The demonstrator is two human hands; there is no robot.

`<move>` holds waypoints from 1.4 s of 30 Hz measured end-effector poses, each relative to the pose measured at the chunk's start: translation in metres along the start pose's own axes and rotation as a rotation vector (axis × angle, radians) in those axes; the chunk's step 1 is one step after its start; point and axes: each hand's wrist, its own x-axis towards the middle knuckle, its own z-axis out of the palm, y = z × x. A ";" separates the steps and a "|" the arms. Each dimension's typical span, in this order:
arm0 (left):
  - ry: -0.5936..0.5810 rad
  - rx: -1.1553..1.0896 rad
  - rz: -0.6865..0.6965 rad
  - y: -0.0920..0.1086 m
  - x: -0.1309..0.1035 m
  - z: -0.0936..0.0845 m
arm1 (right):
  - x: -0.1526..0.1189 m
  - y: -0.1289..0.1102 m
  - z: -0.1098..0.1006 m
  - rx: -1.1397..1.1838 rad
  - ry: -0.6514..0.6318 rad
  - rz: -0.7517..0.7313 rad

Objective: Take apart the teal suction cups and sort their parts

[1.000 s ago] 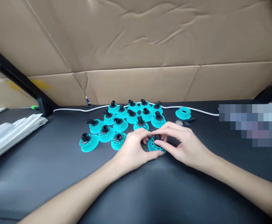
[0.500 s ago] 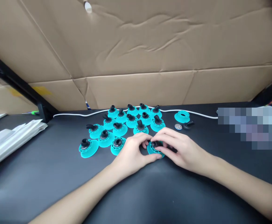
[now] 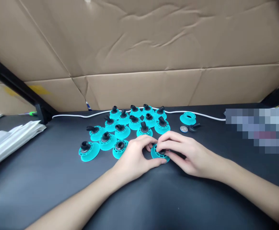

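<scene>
Left hand [image 3: 137, 155] and right hand [image 3: 192, 154] together at one turquoise, round, flared plastic-looking base [image 3: 154, 155]

You have the base on the black table [image 3: 134, 207], in front of you, between your two hands. Your left hand is curved like a letter C around its left side: the thumb lies along the near rim and the bent fingers are at the far side, so it steadies the base. The fingers of your right hand are nearly closed, and their tips pinch a small black fitting [image 3: 162, 152] in the middle of the base. Your fingers cover much of this fitting, therefore I cannot tell how it is seated.

To the left and behind, a group of turquoise bases with black elbow-shaped tops [image 3: 89, 154] stands close together. Beyond your right hand there are a loose turquoise ring-shaped base [image 3: 188, 119], a small silvery round disc [image 3: 184, 129] and, just beside the disc, a loose black elbow-shaped piece [image 3: 194, 127]. A thin white cable [image 3: 82, 116] runs along the back of the table, before the brown cardboard wall [image 3: 139, 44]. Flat white packages [image 3: 12, 143] lie in a pile at the left.
</scene>
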 end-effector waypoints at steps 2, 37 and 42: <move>-0.006 -0.012 -0.004 0.000 0.000 0.000 | 0.001 -0.002 0.004 0.024 0.024 0.032; 0.020 -0.007 0.043 -0.007 -0.003 -0.004 | -0.003 0.016 0.012 0.510 0.283 0.336; 0.035 -0.011 0.052 -0.008 -0.004 -0.002 | -0.001 0.004 0.017 0.154 0.366 0.264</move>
